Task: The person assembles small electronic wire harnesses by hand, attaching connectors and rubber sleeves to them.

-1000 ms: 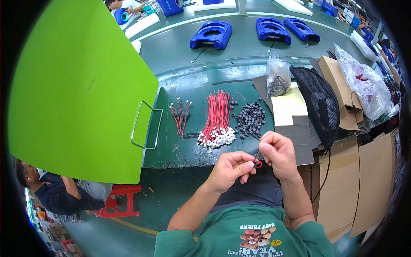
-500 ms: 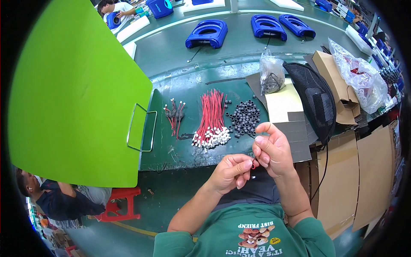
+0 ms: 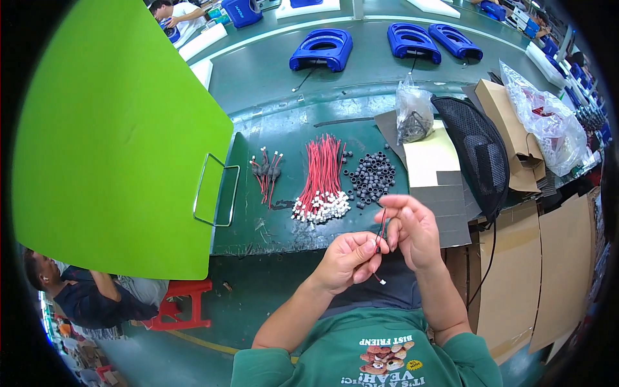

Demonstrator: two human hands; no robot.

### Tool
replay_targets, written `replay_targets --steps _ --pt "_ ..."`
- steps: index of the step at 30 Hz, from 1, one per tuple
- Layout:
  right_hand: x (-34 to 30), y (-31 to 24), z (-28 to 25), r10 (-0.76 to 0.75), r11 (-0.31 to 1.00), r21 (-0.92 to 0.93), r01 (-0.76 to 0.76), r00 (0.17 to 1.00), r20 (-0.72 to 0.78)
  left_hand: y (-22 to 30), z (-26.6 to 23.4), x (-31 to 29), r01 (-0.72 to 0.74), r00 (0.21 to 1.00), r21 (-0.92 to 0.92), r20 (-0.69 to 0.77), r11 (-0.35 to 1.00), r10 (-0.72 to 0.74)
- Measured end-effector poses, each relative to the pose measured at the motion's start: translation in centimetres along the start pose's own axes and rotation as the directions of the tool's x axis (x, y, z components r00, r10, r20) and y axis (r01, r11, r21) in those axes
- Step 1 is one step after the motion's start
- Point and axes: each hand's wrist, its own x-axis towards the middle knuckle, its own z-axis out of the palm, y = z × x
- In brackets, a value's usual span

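Observation:
Just past the bench's near edge, my left hand point(image 3: 348, 261) pinches a thin red and black wire lead point(image 3: 383, 226) between thumb and fingers. A small white connector point(image 3: 382, 281) hangs from its lower end. Close beside it, my right hand point(image 3: 416, 235) has its fingers apart, the fingertips near the upper part of the lead. On the bench lie a bundle of red wires with white connectors point(image 3: 322, 174), a heap of short black tubular pieces point(image 3: 374, 177) to its right, and a few red leads with dark lumps point(image 3: 266, 173) to its left.
A large green panel point(image 3: 122, 142) with a metal handle point(image 3: 216, 190) stands at left. Right of the parts are a clear bag point(image 3: 414, 113), a black mesh case point(image 3: 474, 148) and cardboard boxes point(image 3: 506, 122). Blue plastic housings point(image 3: 322, 50) sit at the back. Another person point(image 3: 97, 290) sits at left.
My right hand's fingers have spread from their pinch on the lead. The lead now stands up from my left hand, its white connector showing below. The view has shifted slightly.

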Motion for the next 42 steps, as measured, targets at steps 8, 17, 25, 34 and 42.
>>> replay_targets --steps 8,17,25,34,42 --pt "-0.3 -0.3 0.8 -0.06 0.935 -0.342 0.095 0.992 0.114 -0.4 0.5 0.0 -0.036 0.996 -0.001 -0.082 0.999 0.036" --pt "-0.8 -0.7 1.6 -0.046 0.974 -0.216 0.061 0.996 0.073 0.9 1.4 -0.6 -0.075 0.997 0.318 0.001 0.945 0.079" --pt "-0.9 -0.6 1.3 -0.012 0.997 -0.073 0.017 0.998 0.066 0.4 1.3 -0.3 -0.067 0.997 0.28 0.048 0.958 0.055" --pt "-0.7 -0.6 1.2 -0.136 0.979 -0.145 0.14 0.99 0.039 1.0 0.7 0.2 -0.019 1.0 0.381 0.025 0.924 0.011" --pt "-1.6 -0.3 0.2 -0.19 0.942 -0.282 0.184 0.982 0.004 4.3 0.6 1.4 -0.353 0.933 0.855 0.295 0.381 0.205"
